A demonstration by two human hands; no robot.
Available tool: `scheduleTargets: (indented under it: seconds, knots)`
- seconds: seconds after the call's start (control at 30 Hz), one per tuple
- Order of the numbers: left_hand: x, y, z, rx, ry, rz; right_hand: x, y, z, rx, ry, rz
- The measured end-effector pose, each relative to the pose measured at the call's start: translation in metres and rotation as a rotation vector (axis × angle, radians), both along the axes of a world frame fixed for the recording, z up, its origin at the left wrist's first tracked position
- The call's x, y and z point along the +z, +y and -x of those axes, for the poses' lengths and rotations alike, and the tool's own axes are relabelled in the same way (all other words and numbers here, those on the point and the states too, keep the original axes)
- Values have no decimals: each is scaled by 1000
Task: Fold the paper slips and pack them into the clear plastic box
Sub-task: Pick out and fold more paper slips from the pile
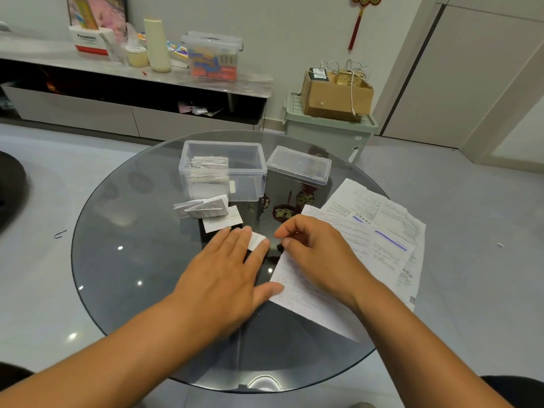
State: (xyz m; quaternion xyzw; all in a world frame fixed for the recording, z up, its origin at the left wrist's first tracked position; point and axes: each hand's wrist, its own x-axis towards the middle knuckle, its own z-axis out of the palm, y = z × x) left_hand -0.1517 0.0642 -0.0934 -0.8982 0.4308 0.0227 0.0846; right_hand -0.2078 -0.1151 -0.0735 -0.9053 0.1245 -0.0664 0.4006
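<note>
Two hands are at work over the round glass counter. The left hand lies flat, fingers straight and spread, pressing down on a small folded slip whose white corner pokes out between the fingertips. The right hand sits just beside it, fingers curled, thumb and forefinger pinched together at the top edge of a larger printed sheet that runs under the palm and off toward the near right of the counter; whether the pinch actually has the paper is hard to tell, as the fingers hide it.

Beyond the hands, a little heap of folded slips lies loose on the glass, with one flatter folded piece nearest the left fingertips. Just behind the heap stands the clear plastic box, open at the top, with a stack of folded slips packed into its left end and its right end bare. Its lid rests on the counter just to the right of it. Further right, a spread of unfolded printed sheets overlap one another, blue marks showing on them.

In the background, a low shelf carries another lidded container, and a cardboard box sits atop a pale green bin.
</note>
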Motion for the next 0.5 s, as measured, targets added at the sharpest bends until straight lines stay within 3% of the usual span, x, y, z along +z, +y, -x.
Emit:
scheduleTargets:
  seconds: [0.3, 0.4, 0.5]
  knots:
    - [-3, 1, -26, 168, 108, 100, 19, -5, 32, -8, 167, 148]
    - [1, 2, -28, 107, 121, 232, 20, -15, 34, -71, 180, 159]
    - [12, 0, -26, -95, 175, 332, 20, -25, 32, -121, 214, 166]
